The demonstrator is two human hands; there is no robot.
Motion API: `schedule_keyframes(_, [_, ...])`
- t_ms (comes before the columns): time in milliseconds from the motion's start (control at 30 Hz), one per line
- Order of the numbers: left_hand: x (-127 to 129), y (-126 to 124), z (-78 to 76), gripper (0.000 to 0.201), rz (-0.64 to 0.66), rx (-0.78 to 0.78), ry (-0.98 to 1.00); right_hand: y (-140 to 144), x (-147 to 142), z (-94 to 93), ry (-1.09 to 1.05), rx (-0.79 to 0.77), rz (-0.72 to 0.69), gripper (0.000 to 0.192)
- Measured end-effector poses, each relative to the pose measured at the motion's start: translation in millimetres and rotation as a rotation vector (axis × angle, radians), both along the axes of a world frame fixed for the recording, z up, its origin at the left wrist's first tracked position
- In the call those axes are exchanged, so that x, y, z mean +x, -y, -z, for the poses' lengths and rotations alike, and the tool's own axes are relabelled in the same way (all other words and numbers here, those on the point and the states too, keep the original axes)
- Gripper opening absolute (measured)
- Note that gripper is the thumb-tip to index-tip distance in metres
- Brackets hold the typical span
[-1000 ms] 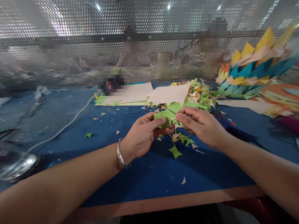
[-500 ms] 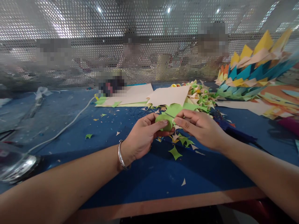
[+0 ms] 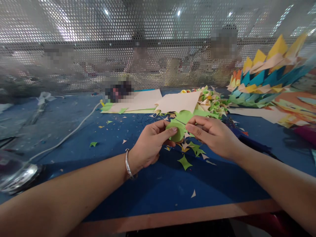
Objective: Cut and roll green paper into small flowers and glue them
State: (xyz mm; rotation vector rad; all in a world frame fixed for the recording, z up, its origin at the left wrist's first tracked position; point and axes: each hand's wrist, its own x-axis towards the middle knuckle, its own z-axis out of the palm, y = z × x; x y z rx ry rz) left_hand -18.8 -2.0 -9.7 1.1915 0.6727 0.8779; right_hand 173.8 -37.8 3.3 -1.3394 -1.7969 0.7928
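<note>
Both of my hands meet over the middle of a blue table [image 3: 153, 184]. My left hand [image 3: 149, 144], with a silver bangle on its wrist, pinches a small round piece of green paper [image 3: 176, 132] between thumb and fingers. My right hand [image 3: 213, 135] grips the same green paper from the right side, its fingertips touching the paper's edge. Small green and cream paper scraps [image 3: 184, 161] lie on the table just below the hands. Behind them lie cream paper sheets [image 3: 179, 100] and curled green paper pieces [image 3: 214, 103].
A fanned stack of coloured paper [image 3: 266, 79] fills the back right. A white cable [image 3: 66, 135] crosses the left side of the table, and a shiny metal object [image 3: 17, 176] sits at the left edge. A perforated metal screen [image 3: 98, 42] stands behind, with people beyond it.
The green paper has turned between my fingers and now shows as a rounder disc. Both hands have stayed in nearly the same spot.
</note>
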Motion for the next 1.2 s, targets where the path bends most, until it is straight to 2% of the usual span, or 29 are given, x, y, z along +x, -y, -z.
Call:
schedule_keyframes(133, [-0.5,-0.9,-1.5,0.017,0.001,0.085,-0.047,0.3,0.2,-1.9,0.054,0.014,-0.025,0.039])
schedule_keyframes(367, [-2.9,-1.1,-2.7,0.012,0.034,0.148,-0.144,-0.8,1.3,0.0,0.093,0.028,-0.072,0.037])
schedule_keyframes(700, [-2.0,-2.1,-8.4,0.013,0.041,0.116,-0.163,0.1,3.4,1.7,0.119,0.014,-0.083,0.039])
schedule_keyframes(1200, [-4.4,-4.2,-3.4,0.014,0.08,0.081,-0.067,0.4,5.4,2.1,0.118,0.021,-0.089,0.039])
